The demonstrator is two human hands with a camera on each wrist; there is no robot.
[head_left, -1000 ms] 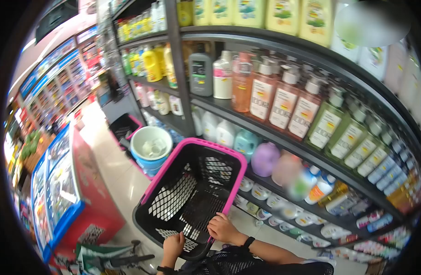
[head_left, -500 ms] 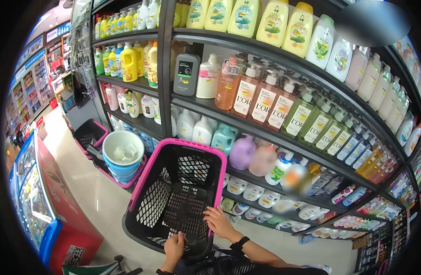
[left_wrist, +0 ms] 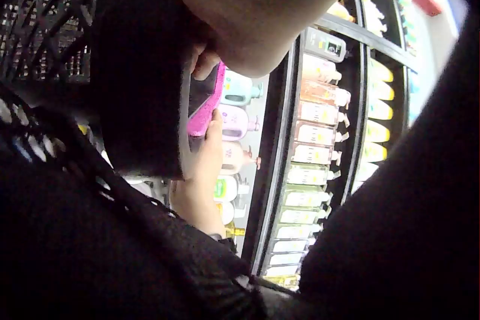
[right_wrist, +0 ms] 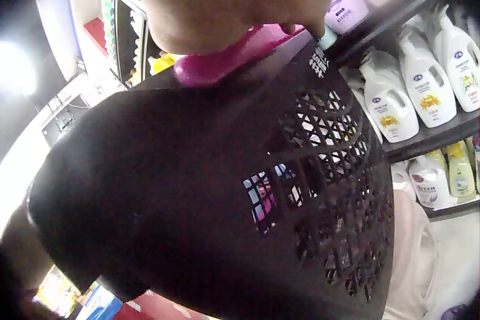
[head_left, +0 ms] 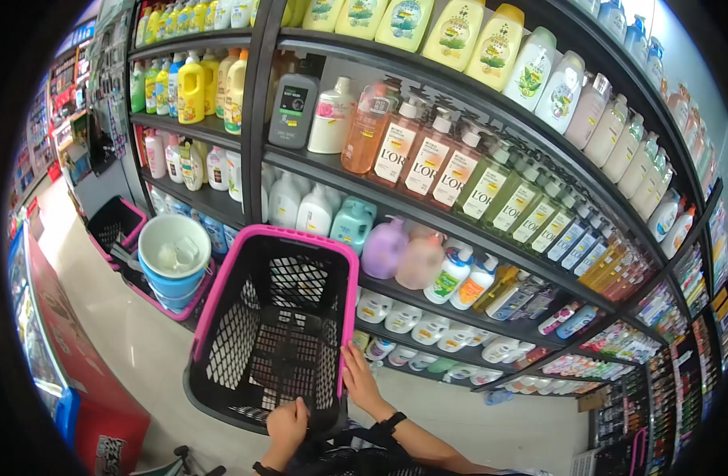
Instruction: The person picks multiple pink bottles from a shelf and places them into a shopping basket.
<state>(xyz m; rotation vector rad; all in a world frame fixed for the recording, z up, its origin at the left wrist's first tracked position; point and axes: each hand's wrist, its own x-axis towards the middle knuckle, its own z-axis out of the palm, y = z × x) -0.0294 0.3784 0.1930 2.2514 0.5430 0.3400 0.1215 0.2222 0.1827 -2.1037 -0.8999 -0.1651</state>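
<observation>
A black shopping basket (head_left: 296, 341) with a pink rim and lattice sides is held in front of the body, tilted, with nothing inside. My left hand (head_left: 287, 424) grips its near edge, thumb up and fingers curled over the rim. At the right side, my right hand (head_left: 362, 385) holds the pink rim, fingertips lying over it. The left wrist view shows the same right hand (left_wrist: 201, 192) beside the pink edge. Seen from the right wrist, the basket's dark side (right_wrist: 187, 185) fills the middle, and the right hand (right_wrist: 232, 5) covers part of the rim.
Shelves beyond the basket carry pump bottles (head_left: 427, 159), yellow shampoo bottles (head_left: 455, 36) and white detergent bottles (head_left: 431, 329). Nested buckets (head_left: 173, 254) stand on the floor at left near other baskets (head_left: 114, 226). A red freezer (head_left: 86, 357) with a blue edge occupies the lower left.
The view has turned toward the right, so shelves, buckets and freezer shift left in it. Both hands stay on the basket; the right hand's fingers have shifted slightly at the rim.
</observation>
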